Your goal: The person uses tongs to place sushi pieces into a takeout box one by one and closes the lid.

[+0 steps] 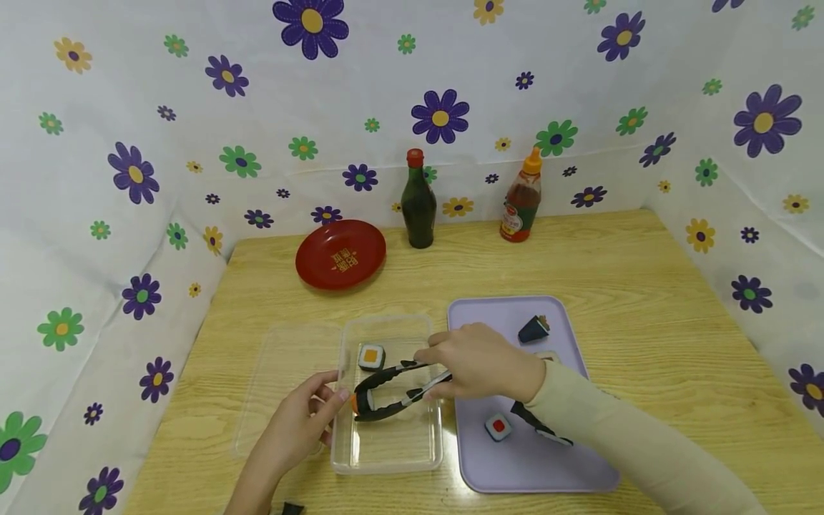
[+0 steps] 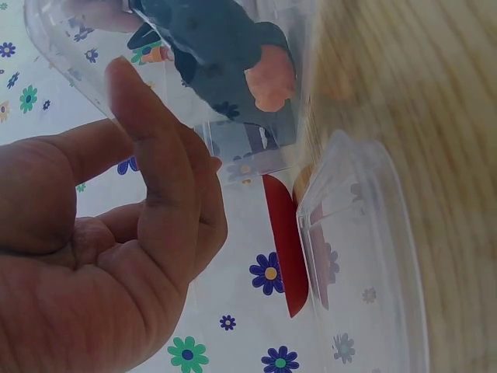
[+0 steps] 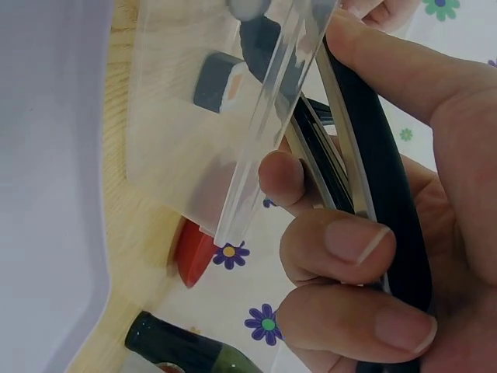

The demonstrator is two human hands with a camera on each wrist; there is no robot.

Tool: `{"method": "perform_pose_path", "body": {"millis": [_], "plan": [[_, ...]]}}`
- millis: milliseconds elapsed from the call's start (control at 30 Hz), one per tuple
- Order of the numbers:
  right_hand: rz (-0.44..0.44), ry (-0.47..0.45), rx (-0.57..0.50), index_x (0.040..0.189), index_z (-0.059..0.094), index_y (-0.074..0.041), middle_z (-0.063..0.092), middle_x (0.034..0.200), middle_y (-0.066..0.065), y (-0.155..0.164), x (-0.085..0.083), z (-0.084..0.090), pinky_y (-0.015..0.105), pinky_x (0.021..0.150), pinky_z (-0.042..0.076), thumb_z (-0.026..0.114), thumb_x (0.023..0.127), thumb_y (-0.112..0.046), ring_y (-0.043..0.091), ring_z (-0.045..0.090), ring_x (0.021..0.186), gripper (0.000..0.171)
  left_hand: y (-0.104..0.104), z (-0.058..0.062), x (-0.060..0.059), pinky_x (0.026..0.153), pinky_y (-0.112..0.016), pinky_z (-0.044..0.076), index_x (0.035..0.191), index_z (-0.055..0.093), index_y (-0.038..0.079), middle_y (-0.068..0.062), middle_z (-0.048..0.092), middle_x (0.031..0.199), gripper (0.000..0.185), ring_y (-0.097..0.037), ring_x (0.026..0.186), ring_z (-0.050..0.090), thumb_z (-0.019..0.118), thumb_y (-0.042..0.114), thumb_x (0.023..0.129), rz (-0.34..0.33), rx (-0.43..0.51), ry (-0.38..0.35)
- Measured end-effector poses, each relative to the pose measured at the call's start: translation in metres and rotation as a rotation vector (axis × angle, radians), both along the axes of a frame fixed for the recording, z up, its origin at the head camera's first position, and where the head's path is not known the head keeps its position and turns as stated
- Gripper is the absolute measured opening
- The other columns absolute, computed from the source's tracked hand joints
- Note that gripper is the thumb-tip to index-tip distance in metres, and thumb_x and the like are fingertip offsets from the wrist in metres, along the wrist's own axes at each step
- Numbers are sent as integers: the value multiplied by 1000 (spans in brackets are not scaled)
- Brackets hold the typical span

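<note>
Seemingly light and stiff, the sushi piece (image 1: pixel 362 400) sits pinched in tongs (image 1: pixel 399 392) my right hand (image 1: pixel 479 363) grips; left hand (image 1: pixel 299 427), fingers relaxed, steadies the clear box (image 1: pixel 386 458).

You have bright, even, near-shadowless light; head view bows at its edges, wrist views blur up close.

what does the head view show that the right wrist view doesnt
Only the head view shows the left hand at the clear container, the purple tray's sushi pieces and the sauce bottle. Only the right wrist view shows close up how the fingers curl round the tongs' handles. Both show the right hand, the tongs, the red plate and the dark bottle.
</note>
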State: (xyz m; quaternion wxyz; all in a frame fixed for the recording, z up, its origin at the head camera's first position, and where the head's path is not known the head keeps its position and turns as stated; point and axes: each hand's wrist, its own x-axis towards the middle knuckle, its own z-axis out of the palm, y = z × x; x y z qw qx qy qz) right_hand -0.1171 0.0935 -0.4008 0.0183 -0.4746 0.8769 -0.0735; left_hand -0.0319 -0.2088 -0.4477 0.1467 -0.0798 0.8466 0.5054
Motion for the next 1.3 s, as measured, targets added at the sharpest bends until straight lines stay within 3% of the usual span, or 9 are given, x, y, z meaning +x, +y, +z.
{"method": "perform_pose_path", "body": {"millis": [167, 267, 400, 600, 867, 1067, 1300], "plan": [[-15, -37, -32, 129, 75, -18, 75, 104, -1, 6, -1, 0, 33, 62, 60, 83, 86, -53, 14, 70, 79, 56, 1, 0, 0, 53, -35, 62, 146, 59, 11, -10, 59, 106, 48, -19, 69, 62, 70, 29, 103, 3, 4, -3], [-31, -69, -70, 131, 74, -17, 75, 103, -1, 14, -2, 0, 27, 61, 56, 84, 86, -52, 8, 64, 75, 58, 1, -1, 0, 53, -34, 62, 146, 59, 12, -10, 59, 107, 48, -19, 70, 62, 70, 29, 103, 4, 2, -2], [-75, -117, -128, 133, 74, -18, 67, 92, -6, 33, -2, 3, 19, 57, 45, 85, 85, -53, 1, 50, 67, 61, 0, -2, 0, 54, -33, 62, 147, 58, 12, -9, 59, 107, 49, -19, 70, 62, 70, 30, 103, -4, -1, -5], [-149, -122, -190, 136, 72, -21, 61, 91, -15, 72, 5, 6, 16, 60, 43, 81, 86, -59, -3, 50, 70, 64, -1, -2, 0, 54, -34, 62, 148, 57, 12, -8, 58, 108, 50, -18, 68, 62, 70, 31, 103, -13, -4, -9], [-272, -59, -275, 139, 69, -19, 59, 96, -16, 131, 25, 5, 14, 57, 35, 87, 81, -56, -5, 39, 67, 71, -2, -2, 0, 54, -34, 62, 149, 56, 11, -8, 58, 107, 51, -18, 69, 62, 69, 31, 104, -18, -10, -10], [-369, -84, -265, 140, 68, -21, 57, 96, -15, 162, 43, 1, 16, 58, 33, 90, 76, -58, -4, 39, 71, 77, -3, -2, 0, 53, -35, 62, 149, 56, 11, -8, 58, 107, 51, -19, 69, 63, 69, 32, 103, -14, -7, -11], [-413, -131, -283, 137, 70, -23, 56, 92, -16, 189, 63, -16, 16, 56, 32, 91, 72, -58, -6, 37, 71, 77, -1, -2, 1, 53, -33, 62, 148, 57, 10, -9, 58, 107, 51, -19, 72, 63, 70, 30, 103, -4, 1, -13]]}}
